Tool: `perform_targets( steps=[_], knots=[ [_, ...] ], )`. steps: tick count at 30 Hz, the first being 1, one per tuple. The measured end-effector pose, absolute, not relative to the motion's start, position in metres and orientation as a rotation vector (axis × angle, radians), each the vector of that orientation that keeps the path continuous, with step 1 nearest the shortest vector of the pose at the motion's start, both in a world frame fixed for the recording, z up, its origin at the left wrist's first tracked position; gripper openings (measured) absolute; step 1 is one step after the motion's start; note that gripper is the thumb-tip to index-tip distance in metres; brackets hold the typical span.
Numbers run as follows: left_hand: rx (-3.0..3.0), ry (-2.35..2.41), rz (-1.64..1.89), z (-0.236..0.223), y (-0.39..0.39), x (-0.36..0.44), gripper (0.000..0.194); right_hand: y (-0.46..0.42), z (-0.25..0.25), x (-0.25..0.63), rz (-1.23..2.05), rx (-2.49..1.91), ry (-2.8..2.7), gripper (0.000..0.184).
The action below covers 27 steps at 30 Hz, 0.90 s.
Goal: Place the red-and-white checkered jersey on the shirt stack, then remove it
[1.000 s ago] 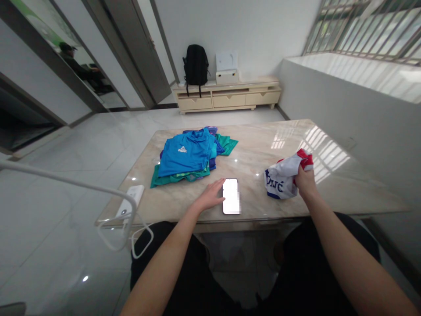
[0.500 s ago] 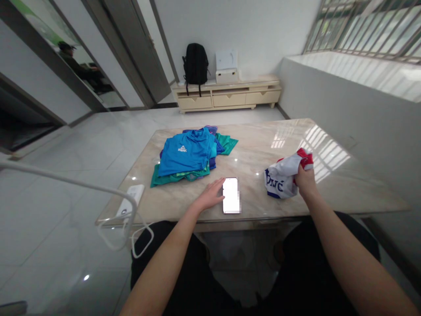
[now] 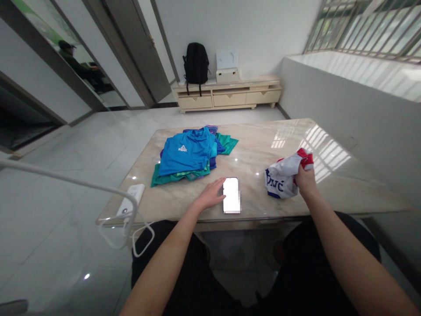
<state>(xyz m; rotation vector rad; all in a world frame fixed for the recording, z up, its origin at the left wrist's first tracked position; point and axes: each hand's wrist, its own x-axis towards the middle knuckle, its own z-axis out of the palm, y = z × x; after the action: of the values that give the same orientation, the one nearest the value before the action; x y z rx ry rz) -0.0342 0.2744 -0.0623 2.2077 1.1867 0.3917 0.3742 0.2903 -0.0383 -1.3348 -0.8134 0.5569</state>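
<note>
A phone [image 3: 231, 195] with a bright white screen lies flat near the front edge of the marble-patterned table [image 3: 253, 136]. My left hand [image 3: 212, 194] rests beside it, open, with fingers stretched out and touching its left edge. To the right, my right hand [image 3: 305, 179] is closed round a bunched white shirt [image 3: 282, 175] with red and dark blue parts and blue lettering. Part of that shirt stays hidden in my grip. Left of the phone and farther back lies a pile of shirts, a blue shirt [image 3: 187, 151] on top and green cloth [image 3: 156, 179] beneath.
A white power strip [image 3: 131, 198] with a cable [image 3: 144, 252] lies at the table's left end. Beyond the table, a black backpack [image 3: 196, 63] and a white box [image 3: 226, 75] stand on a low cabinet [image 3: 229, 100]. A person [image 3: 77, 63] sits past the opening at far left.
</note>
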Motion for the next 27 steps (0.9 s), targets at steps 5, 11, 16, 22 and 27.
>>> perform_targets(
  steps=[5, 11, 16, 22, 27],
  knots=[
    [2.206, 1.197, 0.322, -0.0603, 0.2733, -0.0353, 0.088, 0.2898, -0.0382, 0.3742, 0.544, -1.364, -0.809, 0.039],
    [2.201, 1.205, 0.305, -0.0603, 0.2739, -0.0352, 0.086, 0.2906, -0.0407, 0.3764, 0.540, -1.373, -0.827, 0.039],
    [2.200, 1.204, 0.308, -0.0595, 0.2739, -0.0354, 0.083, 0.2907, -0.0420, 0.3773, 0.553, -1.393, -0.808, 0.040],
    [2.203, 1.199, 0.294, -0.0560, 0.2725, -0.0350, 0.094, 0.2887, -0.0374, 0.3732, 0.555, -1.370, -0.809, 0.041],
    [2.202, 1.191, 0.292, -0.0541, 0.2721, -0.0347, 0.096, 0.2878, -0.0354, 0.3723, 0.550, -1.367, -0.829, 0.041]
  ],
)
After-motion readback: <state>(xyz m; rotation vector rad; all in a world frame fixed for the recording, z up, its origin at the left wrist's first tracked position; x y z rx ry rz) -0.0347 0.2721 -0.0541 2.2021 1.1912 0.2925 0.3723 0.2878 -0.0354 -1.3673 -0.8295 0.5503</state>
